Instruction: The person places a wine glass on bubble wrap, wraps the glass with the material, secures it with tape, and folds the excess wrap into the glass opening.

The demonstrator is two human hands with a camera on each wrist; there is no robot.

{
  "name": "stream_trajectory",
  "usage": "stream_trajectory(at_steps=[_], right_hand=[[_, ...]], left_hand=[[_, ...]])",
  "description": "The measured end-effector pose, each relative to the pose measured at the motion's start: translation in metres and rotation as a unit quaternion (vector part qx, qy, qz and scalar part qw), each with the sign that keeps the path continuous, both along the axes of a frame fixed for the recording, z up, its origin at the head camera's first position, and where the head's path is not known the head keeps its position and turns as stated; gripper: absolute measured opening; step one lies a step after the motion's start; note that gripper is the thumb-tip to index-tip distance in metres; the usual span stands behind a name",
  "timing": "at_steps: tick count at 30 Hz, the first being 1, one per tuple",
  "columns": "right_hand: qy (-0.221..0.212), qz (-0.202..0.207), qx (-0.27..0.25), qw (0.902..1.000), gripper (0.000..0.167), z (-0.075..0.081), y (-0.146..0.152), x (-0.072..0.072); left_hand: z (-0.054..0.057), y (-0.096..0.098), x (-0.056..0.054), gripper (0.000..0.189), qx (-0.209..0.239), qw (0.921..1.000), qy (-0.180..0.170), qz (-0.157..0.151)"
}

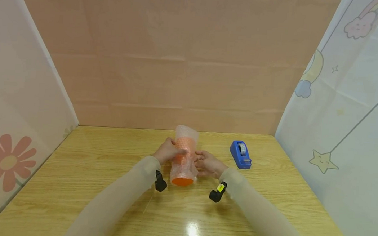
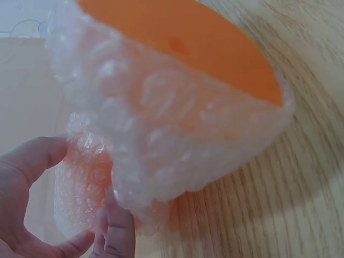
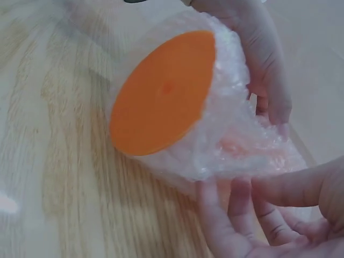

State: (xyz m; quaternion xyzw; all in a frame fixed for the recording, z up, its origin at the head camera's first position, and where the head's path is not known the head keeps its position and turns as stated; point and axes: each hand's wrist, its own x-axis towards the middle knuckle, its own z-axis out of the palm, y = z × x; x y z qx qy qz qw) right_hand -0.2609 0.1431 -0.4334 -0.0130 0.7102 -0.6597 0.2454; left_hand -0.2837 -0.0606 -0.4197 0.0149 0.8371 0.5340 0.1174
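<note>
An orange object with a flat round end (image 1: 182,182) lies on the table, rolled in clear bubble wrap (image 1: 187,132); its exact kind is hidden by the wrap. The orange end faces the near side. My left hand (image 1: 169,151) grips the roll from the left, thumb over the top. On the other side, my right hand (image 1: 209,164) pinches the bubble wrap's edge between thumb and fingers. The right wrist view shows the orange end (image 3: 166,91) large, with the right fingers (image 3: 215,215) at the wrap's edge. In the left wrist view, the left thumb (image 2: 40,156) touches the wrap.
A blue tape dispenser (image 1: 240,154) with a roll of clear tape stands to the right of the right hand. The wooden table (image 1: 91,169) ends at a plain brown backdrop (image 1: 186,60), with patterned panels on both sides.
</note>
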Motion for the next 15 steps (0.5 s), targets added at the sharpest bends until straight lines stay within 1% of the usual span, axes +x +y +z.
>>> stream_trajectory(at_steps=[4, 9, 15], right_hand=[[0.005, -0.009, -0.007, 0.9999, 0.062, -0.0037, 0.0017, -0.0003], [-0.001, -0.012, -0.024, 0.9996, 0.069, -0.0063, 0.0021, -0.0003], [-0.015, 0.009, -0.043, 0.9989, 0.074, -0.0106, 0.0014, -0.0008]], left_hand=[[-0.0011, -0.0009, -0.0004, 0.060, 0.007, 1.0000, -0.002, 0.003], [-0.0019, -0.0026, 0.0001, 0.062, 0.026, 0.9995, -0.017, 0.007], [-0.0026, -0.0053, 0.0009, 0.062, 0.040, 0.9987, -0.030, 0.004]])
